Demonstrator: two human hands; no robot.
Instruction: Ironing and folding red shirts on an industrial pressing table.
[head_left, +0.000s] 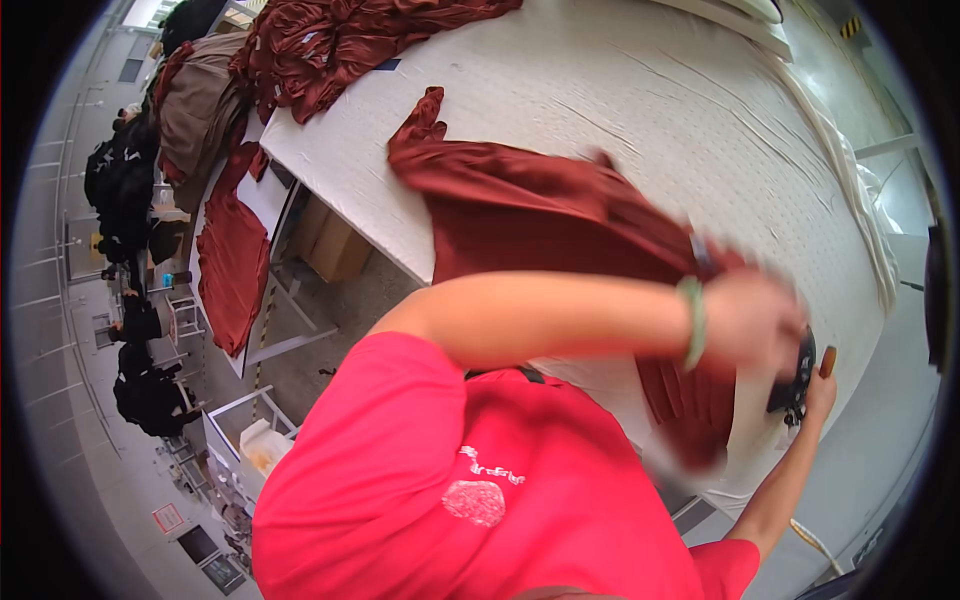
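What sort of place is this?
Probably a garment workshop, perhaps its pressing area: a white cloth-covered table bears heaped dark-red garments and a dark-red garment laid out, while the right hand grips what looks like an iron.

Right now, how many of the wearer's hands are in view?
2: the left hand, blurred, by the dark red garment; the right hand at the black iron, on its brown handle.

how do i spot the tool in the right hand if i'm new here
On the large white cloth-covered table, follow the shiny dark red fabric garment toward the picture's right. Beyond the blurred left hand, the right hand grips the black tool with an orange-brown handle. Its black body stands out against the red garment and white table.
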